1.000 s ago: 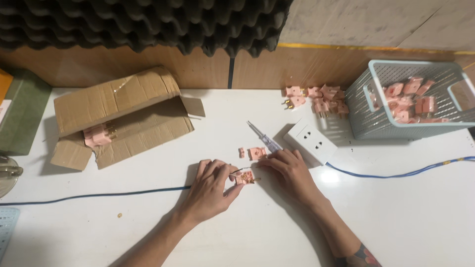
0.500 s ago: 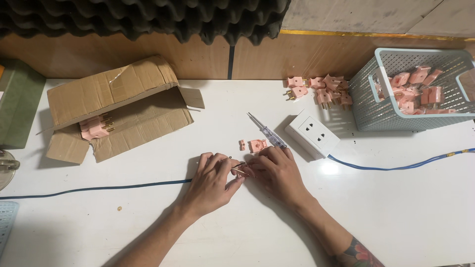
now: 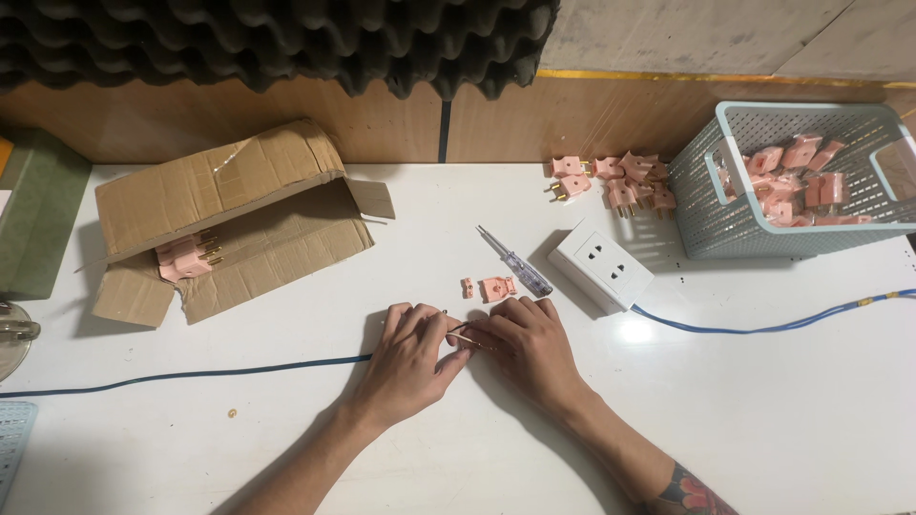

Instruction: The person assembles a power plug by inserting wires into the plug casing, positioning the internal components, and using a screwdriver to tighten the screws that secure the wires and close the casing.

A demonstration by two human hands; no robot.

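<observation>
Between my two hands most of the work is hidden: only thin wire ends [image 3: 460, 331] show there, and I cannot make out if a small part sits under my fingers. My left hand [image 3: 408, 358] lies on the white table [image 3: 763, 420] with its fingers pressed together around the end of the dark blue cable [image 3: 191, 374], which runs away to the left edge. My right hand [image 3: 528, 345] is just beside it, fingertips bent and pinching the wire ends from the right; how firm this pinch is, I cannot tell. Just beyond my fingers, on the far side, lie an open pink plug shell [image 3: 497, 288] and a small pink piece [image 3: 468, 287], apart from my hands. Beside them to the right lies a screwdriver [image 3: 515, 261], then a white socket block [image 3: 601, 266] with its blue cord [image 3: 763, 330]. Far right stands a basket [image 3: 701, 215] of pink plugs, cut off by the frame. Far left, a torn cardboard box [image 3: 229, 229] half hides more plugs [image 3: 188, 257].
</observation>
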